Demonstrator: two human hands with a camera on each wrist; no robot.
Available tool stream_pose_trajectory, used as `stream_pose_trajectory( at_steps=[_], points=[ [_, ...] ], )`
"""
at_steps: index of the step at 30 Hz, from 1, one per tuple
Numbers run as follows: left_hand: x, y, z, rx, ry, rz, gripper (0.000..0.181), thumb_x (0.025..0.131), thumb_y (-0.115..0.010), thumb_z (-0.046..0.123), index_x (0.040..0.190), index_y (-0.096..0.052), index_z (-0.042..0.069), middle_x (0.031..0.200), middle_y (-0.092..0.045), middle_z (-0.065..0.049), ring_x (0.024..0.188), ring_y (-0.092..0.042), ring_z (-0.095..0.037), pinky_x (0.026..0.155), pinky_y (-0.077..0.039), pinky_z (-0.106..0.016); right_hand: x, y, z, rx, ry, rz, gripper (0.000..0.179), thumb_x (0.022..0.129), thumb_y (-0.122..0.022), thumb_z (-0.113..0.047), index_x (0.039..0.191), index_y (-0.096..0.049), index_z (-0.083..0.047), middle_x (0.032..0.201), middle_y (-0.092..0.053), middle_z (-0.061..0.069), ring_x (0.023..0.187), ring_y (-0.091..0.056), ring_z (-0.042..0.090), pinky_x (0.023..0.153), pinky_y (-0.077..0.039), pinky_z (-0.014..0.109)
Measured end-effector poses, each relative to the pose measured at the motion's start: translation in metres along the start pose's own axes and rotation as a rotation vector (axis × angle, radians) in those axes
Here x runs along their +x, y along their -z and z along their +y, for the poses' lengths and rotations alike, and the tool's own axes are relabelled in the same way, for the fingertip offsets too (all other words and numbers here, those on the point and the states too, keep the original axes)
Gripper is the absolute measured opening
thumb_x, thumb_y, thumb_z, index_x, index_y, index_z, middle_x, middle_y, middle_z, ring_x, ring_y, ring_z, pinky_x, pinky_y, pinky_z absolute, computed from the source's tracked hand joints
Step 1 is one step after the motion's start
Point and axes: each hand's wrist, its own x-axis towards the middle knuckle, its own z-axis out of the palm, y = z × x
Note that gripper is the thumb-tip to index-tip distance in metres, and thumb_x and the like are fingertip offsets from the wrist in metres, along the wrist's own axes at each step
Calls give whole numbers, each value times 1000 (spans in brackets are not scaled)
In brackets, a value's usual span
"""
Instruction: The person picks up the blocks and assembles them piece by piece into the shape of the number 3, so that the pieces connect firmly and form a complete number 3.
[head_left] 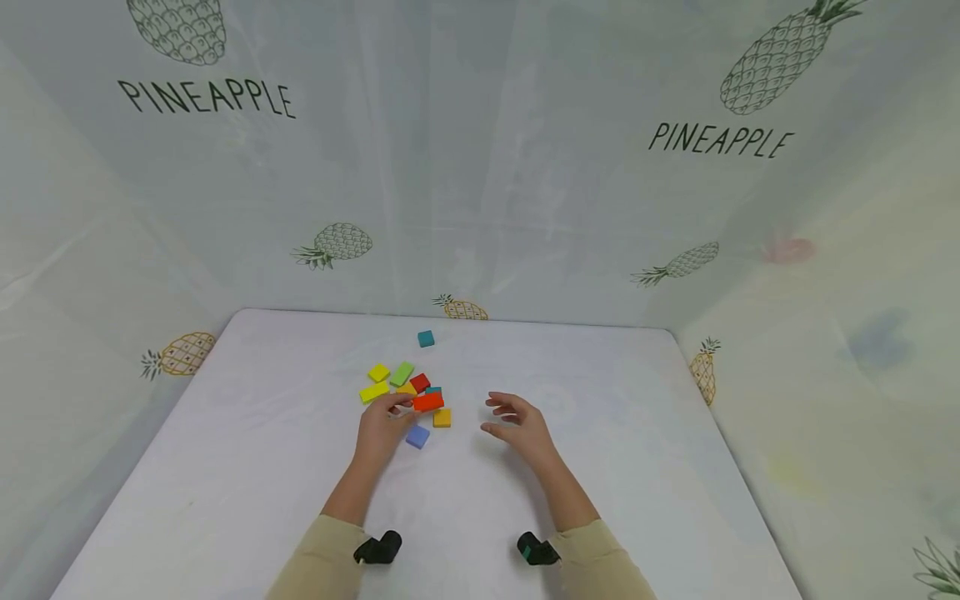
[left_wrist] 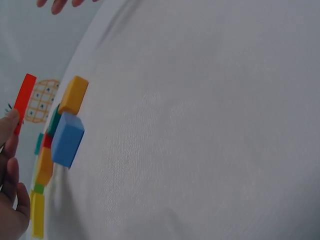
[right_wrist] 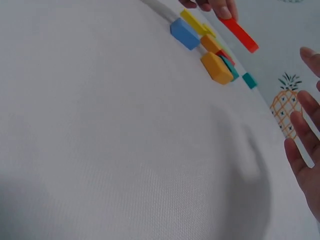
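Observation:
My left hand (head_left: 387,421) pinches a long orange-red block (head_left: 428,402) by one end and holds it lifted above the pile; the block (left_wrist: 23,101) shows in the left wrist view and the same block (right_wrist: 240,34) in the right wrist view. Under it lie a blue block (head_left: 417,436), an orange cube (head_left: 442,417), a red block (head_left: 420,382), yellow blocks (head_left: 374,391) and a green block (head_left: 402,373). My right hand (head_left: 516,423) hovers just right of the pile with relaxed fingers (right_wrist: 302,137), holding nothing.
A lone teal block (head_left: 426,338) sits apart near the back of the white table (head_left: 225,467). Pineapple-printed sheeting walls the table at the back and both sides. The table's front edge lies under my forearms.

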Motion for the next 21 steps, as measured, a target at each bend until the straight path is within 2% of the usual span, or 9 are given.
stream_pose_trajectory(
  at_steps=[3,10,12,21],
  points=[
    [-3,-9,7,-1,-12,-12,33,86,-77,16,118,-70,10,101,-62,-3,94,-50,-23,73,-46,-29,-1,6,1,6,-1,4,50,79,-78,0,126,-60,4,118,-63,24,109,-54,45,98,-41,56],
    [-8,-30,21,7,-80,-29,29,85,-77,15,113,-72,11,100,-63,-1,93,-52,-21,74,-47,-29,5,16,35,-25,-41,62,53,78,-81,-4,127,-61,1,115,-67,13,105,-59,32,96,-45,45],
    [-9,-37,23,13,-95,-34,29,84,-77,14,113,-72,11,101,-63,-1,93,-51,-21,74,-48,-30,5,20,39,-23,-62,69,54,78,-81,-5,128,-61,0,115,-67,11,104,-59,30,96,-45,42],
    [-17,-64,34,11,-113,-55,29,84,-78,14,112,-72,14,98,-64,3,91,-52,-19,77,-48,-30,0,36,51,-44,-81,85,54,79,-81,-7,128,-61,0,115,-67,15,102,-60,30,94,-47,41]
  ],
)
